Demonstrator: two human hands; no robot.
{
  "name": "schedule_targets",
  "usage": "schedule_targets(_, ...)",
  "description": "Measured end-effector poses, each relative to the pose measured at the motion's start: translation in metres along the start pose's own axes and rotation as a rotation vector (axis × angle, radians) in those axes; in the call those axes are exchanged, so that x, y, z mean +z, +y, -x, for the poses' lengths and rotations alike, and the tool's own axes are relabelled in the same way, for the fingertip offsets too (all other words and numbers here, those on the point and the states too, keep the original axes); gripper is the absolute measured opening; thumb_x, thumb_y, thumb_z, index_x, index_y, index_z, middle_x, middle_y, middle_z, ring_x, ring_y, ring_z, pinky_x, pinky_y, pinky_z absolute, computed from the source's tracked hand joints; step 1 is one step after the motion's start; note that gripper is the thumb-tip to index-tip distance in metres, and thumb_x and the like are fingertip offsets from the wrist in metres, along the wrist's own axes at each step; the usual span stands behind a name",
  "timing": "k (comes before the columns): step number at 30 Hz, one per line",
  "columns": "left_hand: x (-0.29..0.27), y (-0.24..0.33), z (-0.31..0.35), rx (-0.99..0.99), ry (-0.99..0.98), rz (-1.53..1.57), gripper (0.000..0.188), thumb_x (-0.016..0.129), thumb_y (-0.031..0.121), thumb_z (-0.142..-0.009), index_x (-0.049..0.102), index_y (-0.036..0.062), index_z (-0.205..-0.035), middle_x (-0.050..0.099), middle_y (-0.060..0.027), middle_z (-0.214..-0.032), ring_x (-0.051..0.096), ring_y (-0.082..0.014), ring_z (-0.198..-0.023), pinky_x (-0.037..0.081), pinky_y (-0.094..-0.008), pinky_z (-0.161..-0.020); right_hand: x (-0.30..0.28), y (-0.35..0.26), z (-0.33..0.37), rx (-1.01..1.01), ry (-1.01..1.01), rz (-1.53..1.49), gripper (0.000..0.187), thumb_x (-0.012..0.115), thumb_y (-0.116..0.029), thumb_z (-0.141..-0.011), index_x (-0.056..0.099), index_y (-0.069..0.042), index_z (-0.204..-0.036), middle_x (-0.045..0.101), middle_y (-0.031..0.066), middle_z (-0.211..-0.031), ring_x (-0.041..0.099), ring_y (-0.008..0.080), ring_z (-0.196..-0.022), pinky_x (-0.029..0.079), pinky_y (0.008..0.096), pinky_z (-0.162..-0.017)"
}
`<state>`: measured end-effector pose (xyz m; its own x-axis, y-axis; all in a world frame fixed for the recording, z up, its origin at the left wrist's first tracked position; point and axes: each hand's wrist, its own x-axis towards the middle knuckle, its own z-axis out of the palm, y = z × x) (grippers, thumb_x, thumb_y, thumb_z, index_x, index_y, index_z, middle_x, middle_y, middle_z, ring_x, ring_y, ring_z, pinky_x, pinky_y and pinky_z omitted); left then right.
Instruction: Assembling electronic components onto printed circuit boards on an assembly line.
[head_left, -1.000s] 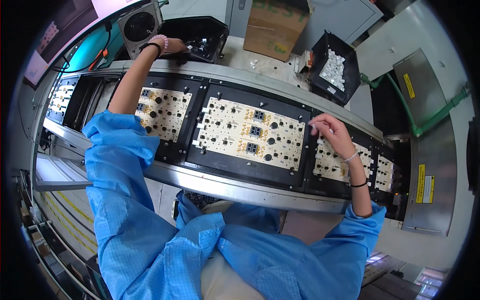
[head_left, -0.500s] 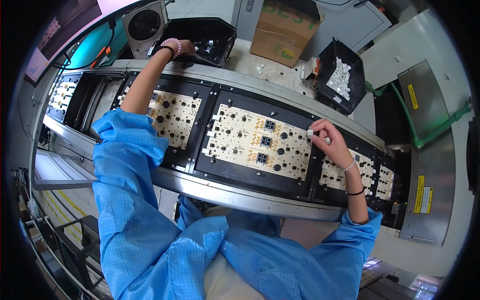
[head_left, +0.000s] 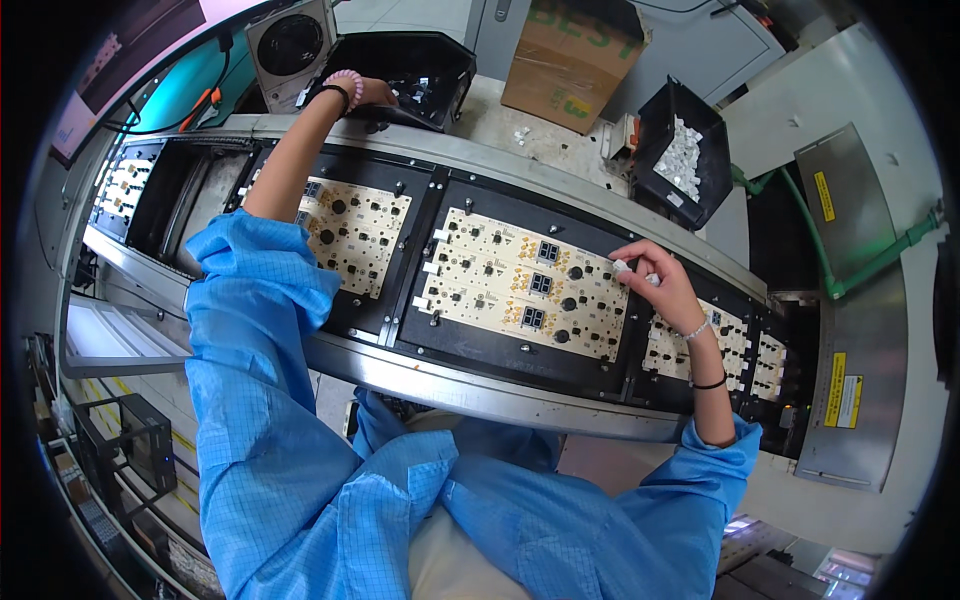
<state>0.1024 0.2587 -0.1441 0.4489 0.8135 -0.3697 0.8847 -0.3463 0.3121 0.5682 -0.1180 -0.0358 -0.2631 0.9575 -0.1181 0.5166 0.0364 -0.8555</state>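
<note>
My left hand [head_left: 374, 93] reaches over the near-left edge of a black bin [head_left: 452, 88] holding small dark and white parts; its fingertips are hidden. My right hand [head_left: 660, 277] is closed, pinching a small white connector [head_left: 620, 266] above the top right corner of a cream circuit board [head_left: 485, 265]. A second white piece [head_left: 653, 280] is tucked among its curled fingers. The board sits in a black carrier frame [head_left: 470, 350] and bears dark digit displays, round black parts and small switches. White connectors [head_left: 431, 268] stick out along its left edge.
Neighbouring boards [head_left: 365, 235] lie in carriers along the metal-railed conveyor [head_left: 480, 388]. Behind it stand a black bin [head_left: 712, 150] of white connectors, a cardboard box [head_left: 572, 65] and a fan-like unit [head_left: 290, 48]. Green pipes [head_left: 890, 255] run beside a machine at right.
The carriers with their boards have shifted slightly to the right. The connector in my right fingertips has tilted, while that hand stays nearly in place. My left hand remains at the bin.
</note>
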Motion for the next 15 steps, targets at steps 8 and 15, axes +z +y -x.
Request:
schedule_targets(8,-0.015,0.047,0.026,0.115,0.006,0.044,0.028,0.066,0.018,-0.084,0.068,0.0040,-0.108,0.071,-0.0088,-0.100,0.064,-0.0157,-0.089,0.047,-0.0276,-0.085,-0.006,0.018,0.007,0.008,0.010,-0.048,0.025,0.067,-0.007,-0.083,0.061,-0.004,-0.107,0.054,-0.0069,-0.082,0.036,-0.0001,-0.062,0.033,0.0152,-0.060)
schedule_targets(15,-0.014,0.077,0.051,0.093,0.171,0.080,0.041,0.072,0.035,-0.081,0.069,0.0003,-0.102,0.070,-0.0138,-0.097,0.065,-0.0187,-0.088,0.047,-0.0290,-0.085,-0.012,0.023,0.006,-0.009,-0.010,-0.058,0.016,0.064,-0.009,-0.087,0.063,-0.004,-0.103,0.058,-0.0057,-0.087,0.036,-0.0005,-0.061,0.032,0.0151,-0.059)
